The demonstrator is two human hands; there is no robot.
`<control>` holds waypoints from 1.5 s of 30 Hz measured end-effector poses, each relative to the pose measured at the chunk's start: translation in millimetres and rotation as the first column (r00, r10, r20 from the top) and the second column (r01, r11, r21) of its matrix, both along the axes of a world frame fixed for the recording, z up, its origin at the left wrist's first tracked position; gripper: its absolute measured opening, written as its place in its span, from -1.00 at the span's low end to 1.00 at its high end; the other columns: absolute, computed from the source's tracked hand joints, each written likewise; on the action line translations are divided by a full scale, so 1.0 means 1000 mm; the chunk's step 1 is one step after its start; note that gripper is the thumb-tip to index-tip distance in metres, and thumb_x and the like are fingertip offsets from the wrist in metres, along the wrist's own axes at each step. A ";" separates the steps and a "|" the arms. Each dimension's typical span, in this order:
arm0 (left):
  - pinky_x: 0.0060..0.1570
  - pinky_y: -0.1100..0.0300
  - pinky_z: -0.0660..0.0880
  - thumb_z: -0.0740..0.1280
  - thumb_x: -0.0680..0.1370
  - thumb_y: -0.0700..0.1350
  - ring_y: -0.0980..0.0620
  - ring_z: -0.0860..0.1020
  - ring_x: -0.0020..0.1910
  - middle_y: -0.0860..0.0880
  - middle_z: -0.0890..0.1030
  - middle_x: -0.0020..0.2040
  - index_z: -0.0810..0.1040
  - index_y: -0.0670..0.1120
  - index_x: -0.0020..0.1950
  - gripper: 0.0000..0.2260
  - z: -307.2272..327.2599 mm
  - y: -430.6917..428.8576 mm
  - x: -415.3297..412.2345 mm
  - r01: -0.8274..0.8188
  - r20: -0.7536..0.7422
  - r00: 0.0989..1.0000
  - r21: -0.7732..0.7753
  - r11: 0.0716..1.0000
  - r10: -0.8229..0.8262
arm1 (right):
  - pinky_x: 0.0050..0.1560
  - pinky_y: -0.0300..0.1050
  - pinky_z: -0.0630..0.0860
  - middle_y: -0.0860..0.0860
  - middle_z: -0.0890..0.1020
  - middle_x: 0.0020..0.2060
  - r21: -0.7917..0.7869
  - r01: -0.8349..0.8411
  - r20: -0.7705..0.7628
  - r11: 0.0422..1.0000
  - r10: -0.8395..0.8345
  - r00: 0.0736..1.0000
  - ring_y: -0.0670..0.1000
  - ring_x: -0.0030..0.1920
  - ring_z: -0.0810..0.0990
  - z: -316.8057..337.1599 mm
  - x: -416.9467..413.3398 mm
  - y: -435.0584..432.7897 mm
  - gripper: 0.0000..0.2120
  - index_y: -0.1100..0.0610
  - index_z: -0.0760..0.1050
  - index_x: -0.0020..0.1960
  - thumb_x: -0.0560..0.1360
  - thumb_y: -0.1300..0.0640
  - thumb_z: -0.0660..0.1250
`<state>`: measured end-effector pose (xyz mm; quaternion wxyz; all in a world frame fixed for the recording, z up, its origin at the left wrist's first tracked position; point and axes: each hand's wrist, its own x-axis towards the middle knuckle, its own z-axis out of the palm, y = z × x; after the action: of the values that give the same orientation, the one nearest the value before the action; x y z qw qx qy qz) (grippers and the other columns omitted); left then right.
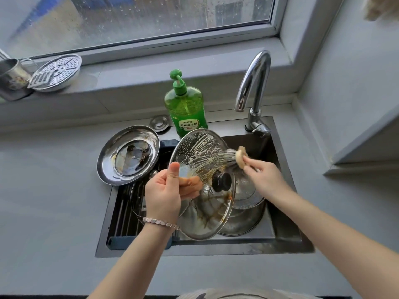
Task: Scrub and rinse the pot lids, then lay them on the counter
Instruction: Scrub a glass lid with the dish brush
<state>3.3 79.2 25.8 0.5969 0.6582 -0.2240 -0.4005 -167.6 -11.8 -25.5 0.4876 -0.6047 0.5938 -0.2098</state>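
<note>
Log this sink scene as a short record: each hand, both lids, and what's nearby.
Left hand: holds glass lid by its rim, tilted over sink
Right hand: pinches sponge at the lid's right edge
Glass lid: suds on upper part, brown residue near knob
Second lid: rests on sink's left rim, brown stains
Nearby: green soap bottle, faucet, steel pot in sink

Over the sink [287, 231] the left hand [164, 196] grips a soapy glass lid [200, 156] by its rim, tilted. The right hand [262, 172] pinches a sponge [240, 157] against its upper edge. Another lid [128, 156] rests upside down at the sink's left corner.
</note>
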 end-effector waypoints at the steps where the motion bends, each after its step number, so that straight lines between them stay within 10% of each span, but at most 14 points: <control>1: -0.42 0.11 0.61 0.23 0.44 0.06 -0.07 0.65 -0.42 -0.16 0.65 -0.39 0.48 -0.35 -0.22 -0.58 0.000 0.002 0.000 0.019 0.017 1.000 -0.022 1.000 -0.018 | -0.17 -0.25 0.38 -0.11 0.56 -0.13 0.089 0.098 0.063 0.991 -0.104 0.993 -0.13 -0.20 0.47 -0.004 -0.003 0.001 -0.62 0.02 0.38 0.37 0.56 0.12 0.23; 4: -0.42 0.13 0.61 0.21 0.42 0.05 -0.04 0.65 -0.42 -0.13 0.66 -0.40 0.49 -0.29 -0.28 -0.62 -0.004 0.006 -0.007 0.012 0.005 1.000 -0.076 0.997 -0.012 | -0.54 -0.32 0.27 0.00 0.48 -0.34 0.369 0.299 0.247 0.880 -0.404 0.881 -0.16 -0.50 0.33 -0.004 0.000 0.015 -0.58 0.18 0.39 0.25 0.49 -0.02 0.34; 9: -0.27 0.02 0.63 0.22 0.41 0.08 -0.11 0.67 -0.32 -0.15 0.67 -0.33 0.49 -0.24 -0.27 -0.64 -0.017 0.008 -0.025 -0.020 -0.075 0.997 -0.113 0.993 0.011 | -0.61 -0.32 0.24 0.01 0.48 -0.44 0.413 0.167 0.383 0.895 -0.337 0.860 -0.13 -0.59 0.32 0.009 0.023 0.034 -0.64 0.23 0.48 -0.07 0.38 -0.05 0.44; 16: -0.20 -0.01 0.61 0.29 0.40 -0.05 -0.15 0.66 -0.20 -0.17 0.68 -0.20 0.40 -0.18 -0.12 -0.79 -0.018 0.012 -0.015 0.289 -0.214 0.939 0.074 0.955 -0.268 | -0.03 -0.13 0.49 -0.05 0.62 -0.13 0.047 0.145 0.154 0.988 -0.150 0.977 -0.06 -0.08 0.58 0.006 0.008 0.030 -0.81 0.07 0.51 -0.01 0.44 0.01 0.37; 20: -0.20 0.04 0.60 0.29 0.40 -0.01 -0.11 0.64 -0.17 -0.16 0.68 -0.11 0.45 -0.20 0.10 -0.64 0.001 -0.013 0.011 0.457 -0.332 0.864 0.198 0.867 -0.379 | -0.06 -0.42 0.43 -0.19 0.59 -0.10 -0.108 -0.095 0.113 0.990 0.107 0.988 -0.23 -0.11 0.53 0.017 -0.001 0.032 -0.78 -0.02 0.45 0.05 0.44 0.08 0.39; 24: -0.21 0.06 0.62 0.12 0.59 0.07 -0.08 0.66 -0.19 -0.18 0.68 -0.12 0.51 -0.21 0.16 -0.60 0.007 -0.023 0.013 0.433 -0.406 0.856 0.225 0.873 -0.320 | -0.03 0.07 0.55 0.02 0.63 -0.10 -0.190 -0.304 0.004 0.934 0.310 0.951 0.03 -0.14 0.59 0.021 -0.002 0.030 -0.67 0.04 0.45 0.09 0.41 -0.06 0.41; 28: -0.21 0.07 0.63 0.12 0.51 0.11 -0.06 0.68 -0.22 -0.17 0.69 -0.17 0.54 -0.21 0.02 -0.58 -0.003 -0.015 0.007 0.300 -0.392 0.893 0.151 0.942 -0.222 | -0.16 -0.11 0.48 -0.07 0.48 -0.09 -0.240 -0.351 -0.341 0.905 0.259 0.903 0.00 -0.11 0.53 0.032 -0.009 0.011 -0.37 -0.18 0.13 0.45 0.42 -0.33 0.10; 32: -0.20 0.06 0.63 0.17 0.43 0.13 -0.09 0.67 -0.19 -0.21 0.68 -0.12 0.55 -0.23 0.01 -0.55 -0.006 -0.011 0.003 0.264 -0.347 0.916 0.143 0.954 -0.201 | -0.28 -0.12 0.33 -0.07 0.40 -0.24 -0.378 -0.368 -0.417 0.850 0.199 0.887 0.01 -0.24 0.46 0.034 -0.004 0.013 -0.58 -0.31 0.13 0.43 0.59 -0.11 0.06; 35: -0.19 0.06 0.63 0.18 0.53 -0.02 -0.10 0.66 -0.17 -0.24 0.67 -0.09 0.54 -0.28 0.06 -0.66 -0.005 -0.006 0.003 0.276 -0.374 0.901 0.103 0.956 -0.220 | -0.42 -0.13 0.32 -0.11 0.39 -0.30 -0.511 -0.496 -0.339 0.702 0.365 0.867 -0.04 -0.39 0.40 0.039 0.011 0.042 -0.61 -0.27 0.31 0.35 0.53 -0.13 0.07; 41: -0.09 0.01 0.61 0.24 0.37 -0.53 -0.13 0.66 -0.08 -0.27 0.64 0.00 0.51 -0.28 0.13 -0.63 -0.002 0.005 0.008 0.410 -0.440 0.829 0.060 0.910 -0.345 | -0.03 0.12 0.52 0.04 0.64 -0.04 -0.304 -0.269 -0.161 0.914 0.229 0.960 0.11 -0.06 0.58 0.027 0.002 -0.003 -0.65 -0.26 0.36 0.29 0.58 0.07 0.21; 45: -0.03 -0.10 0.57 0.18 0.26 -0.64 -0.11 0.66 -0.08 -0.25 0.65 -0.03 0.59 -0.25 0.01 -0.53 -0.005 0.005 0.010 0.447 -0.482 0.793 0.047 0.893 -0.372 | -0.22 0.14 0.52 0.05 0.54 -0.25 -0.430 -0.495 -0.093 0.755 0.509 0.856 0.12 -0.26 0.52 0.037 0.020 0.046 -0.52 -0.37 0.26 0.21 0.52 0.16 0.27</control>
<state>13.6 84.5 20.4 0.4772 0.5248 -0.1809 -0.6812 -147.8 34.2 11.0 0.3855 -0.8322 0.3396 -0.2086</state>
